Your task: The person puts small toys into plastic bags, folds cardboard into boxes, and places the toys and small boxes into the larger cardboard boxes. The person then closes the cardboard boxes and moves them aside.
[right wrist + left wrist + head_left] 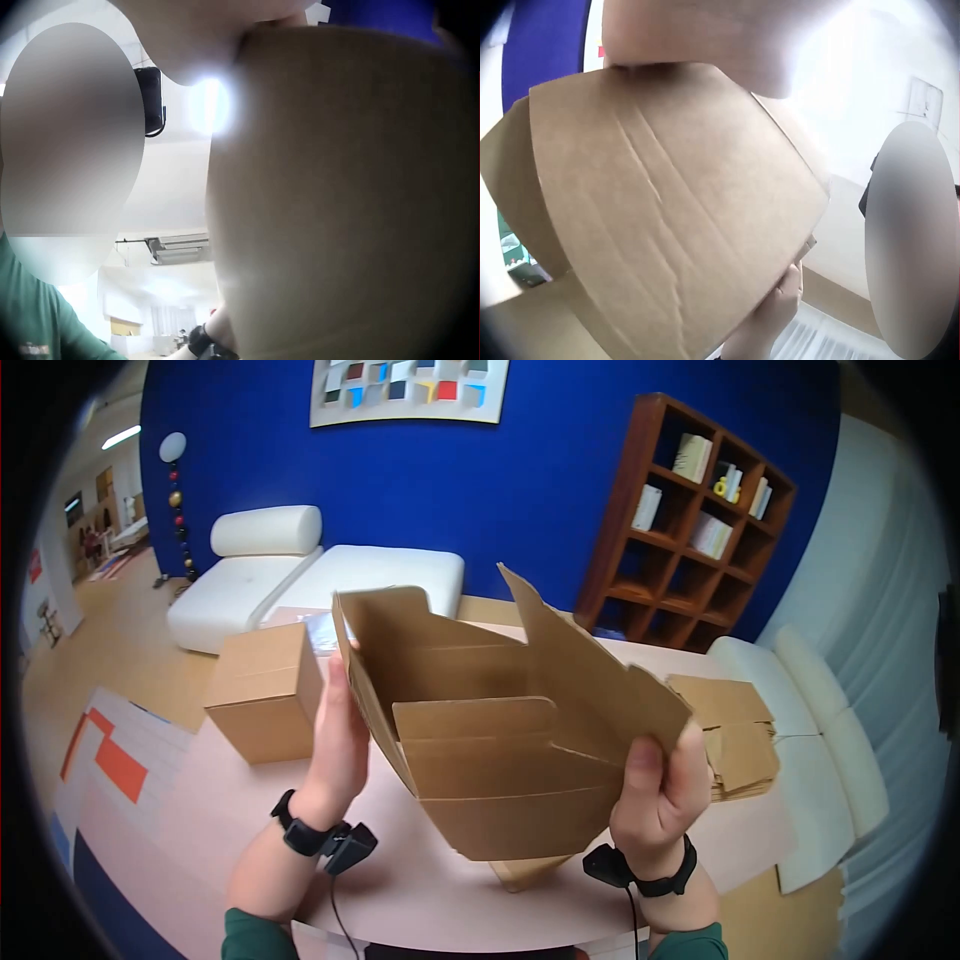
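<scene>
Head view has both hands up in front of the chest holding a half-folded brown corrugated cardboard box [500, 750] in the air above the pale pink bench [420, 880]. Left hand [338, 745] is flat-ish against the box's left side, fingers mostly straight and pressing the panel, while the right hand [660, 780] pinches the right edge with the thumb on the inside face and the fingers curled behind. Box is tilted, open side facing the camera, flaps sticking up at the back and one inner flap folded across the middle. On the bench to the left sits a closed brown cardboard box [262, 695], and over on the right there's a stack of flat brown cardboard blanks [735, 735]. Left wrist view is basically all creased cardboard panel with the other hand's fingers peeking out at the bottom edge; right wrist view is blurry cardboard filling the right half, can't make out much else there.
</scene>
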`<state>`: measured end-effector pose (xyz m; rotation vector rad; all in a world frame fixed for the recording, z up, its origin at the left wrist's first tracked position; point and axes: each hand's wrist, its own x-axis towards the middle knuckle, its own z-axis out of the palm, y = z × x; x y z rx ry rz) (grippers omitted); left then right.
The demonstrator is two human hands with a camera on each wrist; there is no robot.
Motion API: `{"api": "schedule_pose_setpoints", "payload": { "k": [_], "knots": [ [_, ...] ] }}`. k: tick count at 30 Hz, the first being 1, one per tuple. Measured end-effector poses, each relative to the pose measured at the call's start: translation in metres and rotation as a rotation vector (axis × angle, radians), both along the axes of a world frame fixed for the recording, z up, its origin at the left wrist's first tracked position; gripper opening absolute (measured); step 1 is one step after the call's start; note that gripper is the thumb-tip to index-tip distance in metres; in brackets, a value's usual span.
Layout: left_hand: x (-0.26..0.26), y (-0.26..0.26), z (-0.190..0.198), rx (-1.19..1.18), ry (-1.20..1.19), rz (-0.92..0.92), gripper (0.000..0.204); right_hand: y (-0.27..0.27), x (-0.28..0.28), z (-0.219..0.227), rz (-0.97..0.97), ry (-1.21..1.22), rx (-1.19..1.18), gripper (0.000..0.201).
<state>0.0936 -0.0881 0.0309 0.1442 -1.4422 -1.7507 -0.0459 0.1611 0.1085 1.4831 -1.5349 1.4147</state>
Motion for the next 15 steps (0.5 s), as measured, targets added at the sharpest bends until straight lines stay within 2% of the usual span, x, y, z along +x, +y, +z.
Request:
{"api": "schedule_pose_setpoints", "payload": {
  "k": [2, 3, 5, 6, 7, 9, 10, 11, 13, 14, 15],
  "knots": [
    [-0.002, -0.002, 0.002, 0.059, 0.002, -0.067, 0.06, -0.011, -0.001, -0.004, 0.083, -0.108, 0.076, 0.028],
    [-0.006, -0.005, 0.003, 0.164, 0.0, -0.118, 0.056, -0.018, -0.002, -0.007, 0.091, -0.115, 0.07, 0.028],
    [-0.007, -0.003, 0.005, 0.062, -0.062, -0.101, 0.055, -0.029, -0.005, -0.011, 0.264, -0.204, 0.132, 0.033],
    [-0.008, -0.007, 0.001, 0.131, -0.025, -0.186, 0.06, -0.03, -0.009, -0.016, 0.353, -0.261, 0.204, 0.045],
    [-0.009, -0.004, 0.003, 0.133, -0.025, -0.183, 0.06, -0.032, -0.009, -0.016, 0.355, -0.262, 0.206, 0.045],
    [-0.012, 0.008, 0.006, -0.043, -0.073, -0.138, 0.062, -0.032, -0.01, -0.016, 0.387, -0.256, 0.366, 0.056],
    [-0.014, 0.004, 0.001, -0.027, -0.096, -0.189, 0.071, -0.03, -0.017, -0.015, 0.397, -0.238, 0.482, 0.071],
    [-0.014, 0.003, -0.001, -0.025, -0.098, -0.191, 0.071, -0.031, -0.021, -0.018, 0.397, -0.242, 0.483, 0.071],
    [-0.014, 0.005, -0.001, -0.214, -0.21, -0.211, 0.083, -0.029, -0.026, -0.025, 0.4, -0.339, 0.604, 0.083],
    [-0.012, 0.006, 0.001, -0.236, -0.254, -0.228, 0.094, -0.027, -0.027, -0.028, 0.401, -0.343, 0.603, 0.083],
    [-0.012, 0.009, 0.003, -0.236, -0.258, -0.23, 0.094, -0.025, -0.027, -0.031, 0.355, -0.316, 0.678, 0.085]
  ]
}}
